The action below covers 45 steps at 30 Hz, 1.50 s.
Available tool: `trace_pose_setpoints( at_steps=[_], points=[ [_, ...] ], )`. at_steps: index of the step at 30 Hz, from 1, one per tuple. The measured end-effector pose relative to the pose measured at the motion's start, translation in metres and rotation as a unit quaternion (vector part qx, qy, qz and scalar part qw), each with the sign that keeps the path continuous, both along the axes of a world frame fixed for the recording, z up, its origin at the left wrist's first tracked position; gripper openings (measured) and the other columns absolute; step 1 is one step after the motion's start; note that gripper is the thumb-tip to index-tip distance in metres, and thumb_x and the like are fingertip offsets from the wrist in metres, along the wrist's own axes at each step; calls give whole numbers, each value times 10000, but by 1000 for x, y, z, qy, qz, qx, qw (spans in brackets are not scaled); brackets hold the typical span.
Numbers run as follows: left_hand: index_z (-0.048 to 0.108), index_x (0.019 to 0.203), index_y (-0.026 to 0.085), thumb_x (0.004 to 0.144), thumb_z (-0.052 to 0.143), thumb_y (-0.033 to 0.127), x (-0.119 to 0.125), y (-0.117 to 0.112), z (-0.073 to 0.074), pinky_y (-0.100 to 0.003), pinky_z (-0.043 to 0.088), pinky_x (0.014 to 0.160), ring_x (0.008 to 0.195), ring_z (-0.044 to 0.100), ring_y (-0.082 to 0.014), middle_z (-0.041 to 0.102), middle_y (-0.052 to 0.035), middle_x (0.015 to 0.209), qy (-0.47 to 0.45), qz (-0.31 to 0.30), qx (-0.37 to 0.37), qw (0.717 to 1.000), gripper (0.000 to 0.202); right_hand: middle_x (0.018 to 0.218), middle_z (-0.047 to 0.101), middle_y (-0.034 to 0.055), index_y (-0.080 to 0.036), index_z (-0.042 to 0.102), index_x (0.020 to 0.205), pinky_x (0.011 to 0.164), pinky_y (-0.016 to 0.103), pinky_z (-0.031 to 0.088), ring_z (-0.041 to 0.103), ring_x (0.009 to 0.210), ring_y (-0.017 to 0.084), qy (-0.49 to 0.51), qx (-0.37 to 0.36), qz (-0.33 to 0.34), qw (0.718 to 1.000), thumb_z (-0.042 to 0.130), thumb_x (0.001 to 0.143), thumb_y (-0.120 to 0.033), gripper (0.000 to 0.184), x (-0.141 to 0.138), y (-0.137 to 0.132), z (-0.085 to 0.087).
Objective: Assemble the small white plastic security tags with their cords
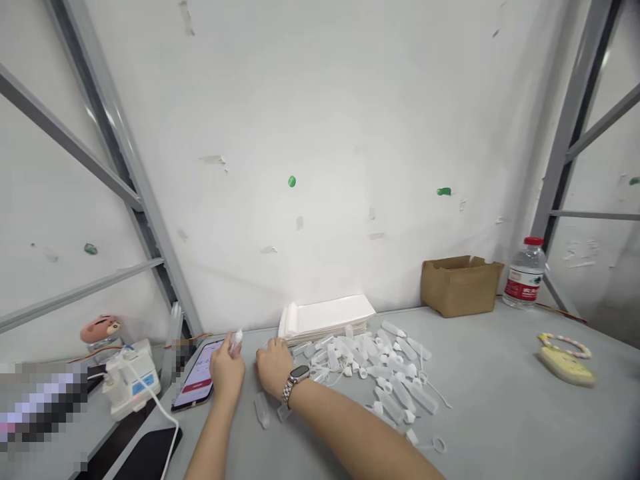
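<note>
My left hand (pixel 229 369) is closed around a small translucent plastic bottle (pixel 237 338), whose narrow tip points up. To its right, my right hand (pixel 275 366), with a watch (pixel 296 380) on the wrist, has its fingers curled down at the left edge of a pile of translucent plastic bottles (pixel 370 353). Whatever its fingertips hold is hidden. White caps (pixel 409 417) and thin cords with rings (pixel 439 445) lie mixed into that pile. Another bottle (pixel 261 409) lies alone on the table between my forearms.
White flat sheets (pixel 330 313) are stacked behind the pile. A cardboard box (pixel 461 287) and water bottle (pixel 524 275) stand at the back right, a yellow case with a beaded strap (pixel 567 367) nearer. Left are a lit phone (pixel 196 380), a dark phone (pixel 145 457) and a power strip (pixel 133 380).
</note>
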<state>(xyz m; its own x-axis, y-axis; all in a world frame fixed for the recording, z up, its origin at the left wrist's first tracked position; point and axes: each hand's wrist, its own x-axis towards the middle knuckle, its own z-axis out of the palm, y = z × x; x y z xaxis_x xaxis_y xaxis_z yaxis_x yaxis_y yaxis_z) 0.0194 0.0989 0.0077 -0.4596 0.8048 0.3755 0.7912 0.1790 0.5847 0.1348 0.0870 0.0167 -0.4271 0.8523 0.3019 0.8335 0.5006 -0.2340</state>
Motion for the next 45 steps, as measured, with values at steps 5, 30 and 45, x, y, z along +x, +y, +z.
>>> trace_pose_setpoints(
  at_steps=[5,30,45],
  points=[
    [539,1128,30,807,433,240,-1,8,-5,-249,467,795,973,603,-211,656,-151,1035,-163,-9,38,986,398,950,585,181,-87,583,941,772,407,397,518,961,276,-10,13,-21,1000,397,828,-97,218,2,9,-5],
    [546,1029,141,828,512,276,-2,24,-29,-364,496,726,852,588,-166,589,-59,1019,-363,-82,39,927,245,850,635,48,-150,530,966,633,219,391,589,739,151,179,-82,17,980,610,708,-147,270,11,36,-24],
    [556,1003,137,816,530,254,-2,16,-27,-397,469,779,907,572,-182,585,-59,1036,-282,-98,-42,953,223,866,672,144,-128,650,807,681,316,447,615,845,271,24,-80,-28,996,668,629,-371,302,53,6,1]
  ],
)
